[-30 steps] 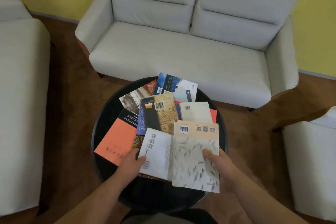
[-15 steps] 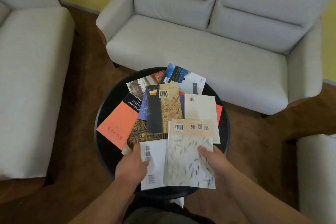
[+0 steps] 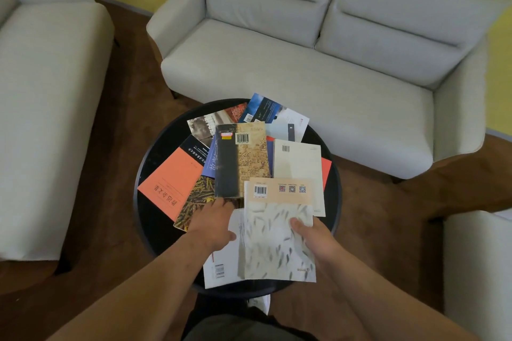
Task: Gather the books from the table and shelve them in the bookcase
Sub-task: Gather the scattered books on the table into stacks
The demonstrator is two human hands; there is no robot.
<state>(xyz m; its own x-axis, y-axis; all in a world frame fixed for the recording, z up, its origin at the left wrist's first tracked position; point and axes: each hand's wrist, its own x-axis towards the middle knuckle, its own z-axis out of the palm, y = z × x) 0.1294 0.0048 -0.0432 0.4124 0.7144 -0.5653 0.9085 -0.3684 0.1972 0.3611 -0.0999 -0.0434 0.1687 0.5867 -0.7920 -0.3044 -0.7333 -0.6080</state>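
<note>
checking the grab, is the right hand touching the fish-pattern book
Touching. The head view shows the right hand with its thumb pressed on the cover of the fish-pattern book.

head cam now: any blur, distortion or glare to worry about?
Head view: the fish-print book and right hand look slightly motion-smeared; wide-angle bending curves the sofa toward the edges; light is soft and even, with no strong glare on the book covers.
</note>
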